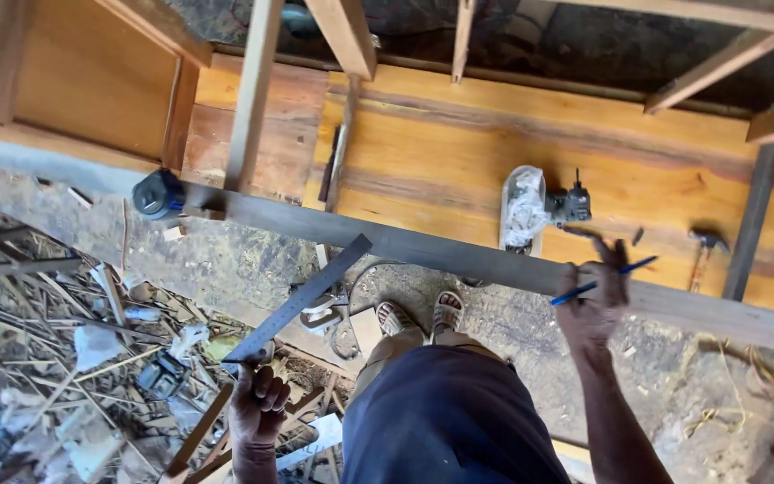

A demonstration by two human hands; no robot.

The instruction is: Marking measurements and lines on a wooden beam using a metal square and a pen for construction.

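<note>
My left hand (257,399) grips one end of a long grey metal ruler (302,298), which slants up and to the right towards a long grey wooden plank (459,255). My right hand (595,300) holds a blue pencil (604,280) and rests at the plank's near edge. The plank runs across the view from the left to the lower right, above my sandalled feet (423,314).
A dark tape measure (159,194) sits on the plank's left end. On the orange wooden boards behind lie a plastic bag (523,208), a small dark tool (571,204) and a hammer (702,246). Wood scraps and offcuts (64,358) pile at the left. Timber frame pieces cross the top.
</note>
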